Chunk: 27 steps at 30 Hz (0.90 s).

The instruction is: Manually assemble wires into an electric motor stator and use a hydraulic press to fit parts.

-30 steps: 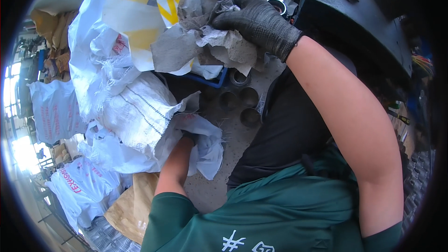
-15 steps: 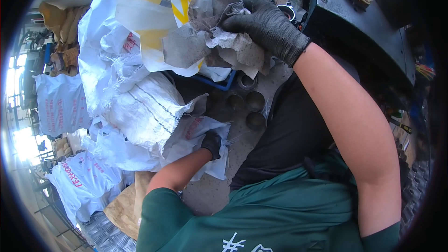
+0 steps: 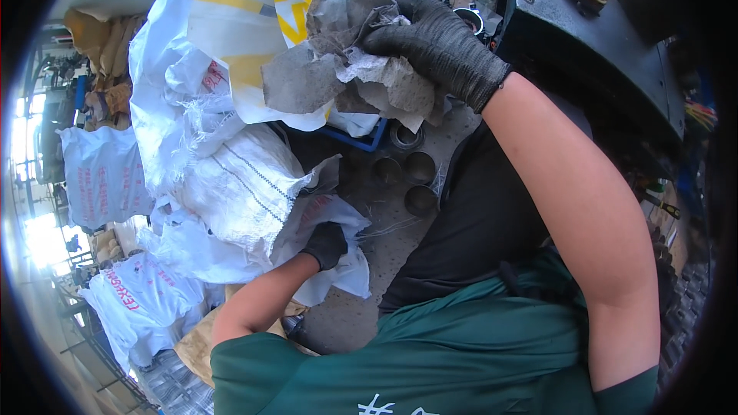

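While right fingers (image 3: 388, 41) tight on grey paper (image 3: 304, 77), left hand (image 3: 327, 246) farther left, its grip unclear.

R glove (image 3: 434, 42): matt knit, ribbed cuff. Crumpled sheet (image 3: 307, 81): papery, rough, matt. Wht sack (image 3: 234, 180): woven plastic, frayed. Shiny metal ring (image 3: 407, 142) nr corner of blue plastic crate (image 3: 374, 138).

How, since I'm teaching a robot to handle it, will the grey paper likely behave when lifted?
The grey paper is probably floppy: it crumples and droops from the right hand. It is likely light, as its sheets look thin. Its ragged edges suggest it may tear if pulled.
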### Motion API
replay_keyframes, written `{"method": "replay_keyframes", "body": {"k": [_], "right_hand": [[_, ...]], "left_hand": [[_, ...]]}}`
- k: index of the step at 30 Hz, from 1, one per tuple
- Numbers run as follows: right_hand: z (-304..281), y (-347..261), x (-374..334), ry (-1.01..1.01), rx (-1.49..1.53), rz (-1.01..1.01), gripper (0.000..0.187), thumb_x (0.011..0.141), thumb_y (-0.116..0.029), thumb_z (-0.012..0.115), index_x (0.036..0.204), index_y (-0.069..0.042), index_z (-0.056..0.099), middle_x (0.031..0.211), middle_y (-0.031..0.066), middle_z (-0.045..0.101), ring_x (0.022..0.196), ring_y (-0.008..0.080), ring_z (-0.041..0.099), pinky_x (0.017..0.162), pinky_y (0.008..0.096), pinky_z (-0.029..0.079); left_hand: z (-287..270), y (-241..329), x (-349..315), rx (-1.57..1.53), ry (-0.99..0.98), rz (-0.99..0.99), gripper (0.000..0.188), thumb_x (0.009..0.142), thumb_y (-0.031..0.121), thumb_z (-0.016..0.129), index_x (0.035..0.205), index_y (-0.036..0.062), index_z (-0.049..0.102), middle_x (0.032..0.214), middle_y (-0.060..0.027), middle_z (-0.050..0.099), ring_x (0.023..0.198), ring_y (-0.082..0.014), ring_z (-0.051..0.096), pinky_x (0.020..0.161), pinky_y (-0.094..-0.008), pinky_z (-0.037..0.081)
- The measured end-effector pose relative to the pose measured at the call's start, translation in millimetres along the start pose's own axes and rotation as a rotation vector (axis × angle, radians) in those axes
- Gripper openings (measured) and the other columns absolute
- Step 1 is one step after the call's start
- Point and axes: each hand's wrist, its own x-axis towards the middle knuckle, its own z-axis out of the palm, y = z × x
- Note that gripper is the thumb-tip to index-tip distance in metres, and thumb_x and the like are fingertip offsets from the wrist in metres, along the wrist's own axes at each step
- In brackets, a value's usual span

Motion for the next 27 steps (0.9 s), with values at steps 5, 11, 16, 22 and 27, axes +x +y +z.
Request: {"method": "replay_keyframes", "body": {"k": [5, 11, 16, 22, 27], "right_hand": [[3, 0, 7, -0.062, 0.050, -0.012, 0.056, 0.078, -0.040, 0.085, 0.118, -0.002, 0.074, 0.114, 0.0183, 0.074, 0.103, 0.0278, 0.073, 0.099, 0.0382, 0.056], [4, -2, 5, -0.019, -0.021, -0.004, 0.056, 0.079, -0.040, 0.084, 0.118, -0.001, 0.073, 0.112, 0.0184, 0.074, 0.101, 0.0279, 0.073, 0.098, 0.0382, 0.056], [-1, -3, 0, -0.094, 0.133, 0.073, 0.053, 0.080, -0.038, 0.082, 0.118, -0.003, 0.073, 0.112, 0.0177, 0.074, 0.104, 0.0272, 0.072, 0.099, 0.0383, 0.056], [-9, 1, -5, -0.339, 0.510, 0.328, 0.038, 0.086, -0.030, 0.076, 0.113, -0.003, 0.075, 0.105, 0.0140, 0.074, 0.096, 0.0208, 0.070, 0.091, 0.0337, 0.055], [-15, 2, -12, -0.456, 0.421, 0.510, 0.033, 0.087, -0.021, 0.075, 0.113, -0.001, 0.075, 0.102, 0.0118, 0.076, 0.088, 0.0194, 0.072, 0.085, 0.0323, 0.057]], "left_hand": [[-22, -2, -36, -0.111, -0.126, -0.209, 0.027, 0.090, 0.026, 0.063, 0.111, 0.0161, 0.078, 0.118, -0.0163, 0.072, 0.117, -0.0314, 0.066, 0.100, -0.0455, 0.050], [-47, -17, -45, -0.567, 0.163, -0.061, 0.052, 0.091, 0.035, 0.067, 0.135, 0.0077, 0.064, 0.134, -0.0186, 0.065, 0.130, -0.0358, 0.058, 0.113, -0.0436, 0.043], [-158, 16, -63, -0.456, 0.350, -0.122, 0.054, 0.090, 0.025, 0.071, 0.139, 0.0055, 0.061, 0.131, -0.0210, 0.067, 0.123, -0.0385, 0.061, 0.109, -0.0425, 0.045], [-144, 2, -30, -1.435, 0.860, -0.060, 0.062, 0.098, 0.022, 0.065, 0.151, -0.0022, 0.044, 0.137, -0.0148, 0.062, 0.127, -0.0234, 0.058, 0.108, -0.0365, 0.045], [-128, -3, 35, -2.027, 1.080, -0.042, 0.048, 0.110, 0.030, 0.050, 0.150, 0.0022, 0.046, 0.139, -0.0136, 0.060, 0.127, -0.0262, 0.058, 0.112, -0.0384, 0.044]]}}
